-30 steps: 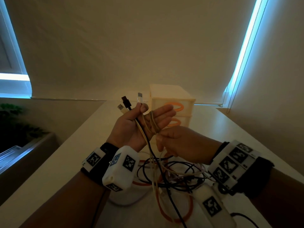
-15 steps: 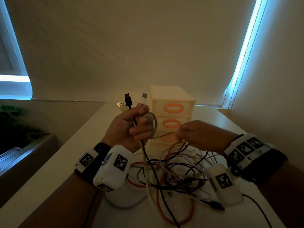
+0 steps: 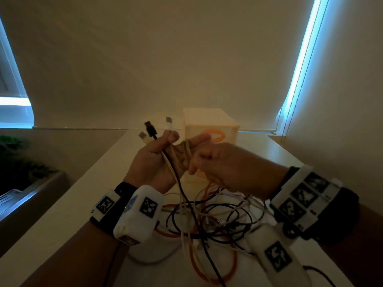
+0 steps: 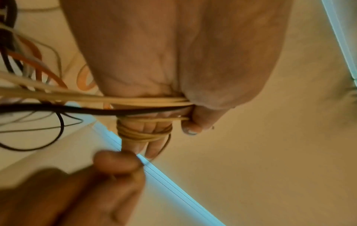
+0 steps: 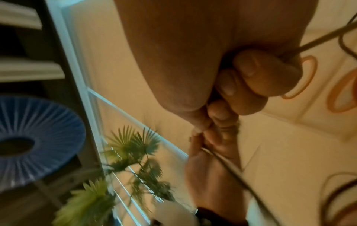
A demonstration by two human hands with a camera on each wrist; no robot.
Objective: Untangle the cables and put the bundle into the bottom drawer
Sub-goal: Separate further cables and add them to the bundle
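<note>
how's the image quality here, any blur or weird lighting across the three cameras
Head view: dim warm room, cold blue glare at the window edges, right hand slightly smeared. Left wrist view: cables streaked, right hand's fingers dark and soft. Right wrist view: plant blurred.

**Count of what shows**

Two hands: the left hand (image 3: 153, 162) and the right hand (image 3: 226, 164). Three cable plugs stand above the left thumb: one black plug (image 3: 150, 127), one pale plug (image 3: 143, 136) and one white plug (image 3: 169, 120). One drawer unit (image 3: 211, 125) stands on the surface (image 3: 62, 214); two of its orange oval handles (image 5: 301, 79) show in the right wrist view. The loose cables (image 3: 207, 222) come in three colours, black, orange and white; how many strands cannot be told. Two potted palms (image 5: 133, 146) show.
</note>
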